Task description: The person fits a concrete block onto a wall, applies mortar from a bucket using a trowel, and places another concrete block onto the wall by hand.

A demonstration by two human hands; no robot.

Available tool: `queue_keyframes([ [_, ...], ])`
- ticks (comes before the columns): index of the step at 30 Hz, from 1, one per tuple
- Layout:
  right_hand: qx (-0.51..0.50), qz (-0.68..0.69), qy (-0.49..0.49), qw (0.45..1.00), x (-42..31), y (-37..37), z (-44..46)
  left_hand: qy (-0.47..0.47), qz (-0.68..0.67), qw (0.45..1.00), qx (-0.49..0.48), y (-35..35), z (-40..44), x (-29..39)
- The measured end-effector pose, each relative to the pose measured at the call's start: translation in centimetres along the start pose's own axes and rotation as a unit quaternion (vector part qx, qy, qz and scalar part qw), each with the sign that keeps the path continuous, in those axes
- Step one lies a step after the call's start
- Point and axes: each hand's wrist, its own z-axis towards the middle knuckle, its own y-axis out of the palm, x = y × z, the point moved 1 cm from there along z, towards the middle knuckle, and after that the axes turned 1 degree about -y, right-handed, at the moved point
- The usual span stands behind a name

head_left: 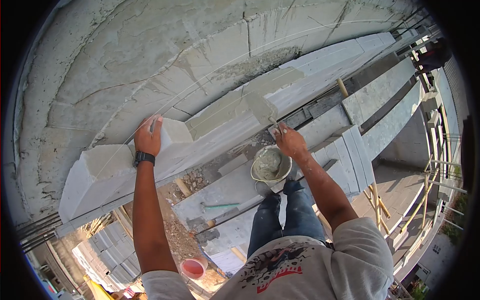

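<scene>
My right hand [290,141] is closed around the handle of a trowel [261,108]. The trowel's mortar-coated blade lies over the near edge of the wall's mortar-covered top [220,115]. My left hand [148,136], with a black watch on its wrist, grips the left end of a white block [175,131] on the wall. Its thumb and fingertips press at the block's top and end, and some fingers are partly hidden. Left of that hand sits another white block [102,162]. Just below my right hand, a bucket [271,165] holds grey wet mortar.
A taut string line [200,82] runs along the wall. Behind it rises a rough concrete wall [145,45]. Stacked blocks [345,155] and scaffold planks [380,90] lie to the right. Below are a red bucket [193,268], rubble [172,220] and a block pile [110,255].
</scene>
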Motion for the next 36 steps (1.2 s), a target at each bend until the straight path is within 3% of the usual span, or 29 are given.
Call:
queue_keyframes([
  [5, 0.134, 0.027, 0.127, 0.982, 9.0, 0.1, -0.9, -0.003, -0.007, 1.000, -0.003, -0.2, 0.0, 0.2],
  [8, 0.093, 0.012, 0.222, 0.971, 12.9, 3.3, -5.5, 0.012, -0.006, 1.000, -0.001, -0.1, 0.1, 0.0],
  [11, 0.006, 0.003, 0.253, 0.967, 14.3, 7.6, -11.7, 0.022, -0.005, 1.000, -0.003, 0.0, 0.1, -0.1],
  [14, -0.213, 0.042, 0.312, 0.925, 17.9, 13.3, -14.7, -0.001, -0.009, 1.000, -0.025, -0.1, -0.1, 1.2],
  [15, -0.303, -0.023, 0.252, 0.919, 20.7, 16.8, -14.8, -0.015, -0.012, 0.999, -0.027, 0.1, -0.1, 0.9],
  [18, -0.336, -0.033, 0.287, 0.897, 21.7, 20.7, -13.3, -0.044, -0.002, 0.998, -0.042, 0.3, -0.1, 1.4],
  [19, -0.283, -0.032, 0.307, 0.908, 24.3, 25.3, -12.8, -0.036, 0.009, 0.999, -0.040, 0.4, 0.0, 0.7],
  [22, -0.288, -0.080, 0.269, 0.916, 27.3, 32.6, -8.4, -0.048, 0.055, 0.996, -0.050, 0.3, 0.0, 0.2],
  [24, -0.211, -0.022, 0.342, 0.915, 28.8, 37.7, -5.8, -0.105, -0.025, 0.993, -0.056, -0.3, 0.0, -1.4],
  [28, -0.132, 0.129, 0.415, 0.891, 28.7, 46.5, -3.5, -0.133, 0.036, 0.990, -0.043, -1.5, 0.0, -2.4],
  [30, -0.217, 0.145, 0.425, 0.867, 28.2, 48.3, -6.0, -0.136, 0.050, 0.988, -0.059, -2.4, 0.3, -2.9],
  [32, -0.244, 0.146, 0.426, 0.859, 27.6, 45.7, -6.6, -0.132, 0.044, 0.988, -0.067, -2.8, 0.1, -3.4],
  [33, -0.283, 0.119, 0.340, 0.889, 28.0, 44.8, -7.0, -0.136, 0.031, 0.988, -0.066, -2.7, 0.0, -3.6],
  [36, -0.322, 0.061, 0.225, 0.918, 30.6, 48.7, -6.4, -0.179, -0.039, 0.981, -0.063, -2.8, 0.0, -4.4],
])
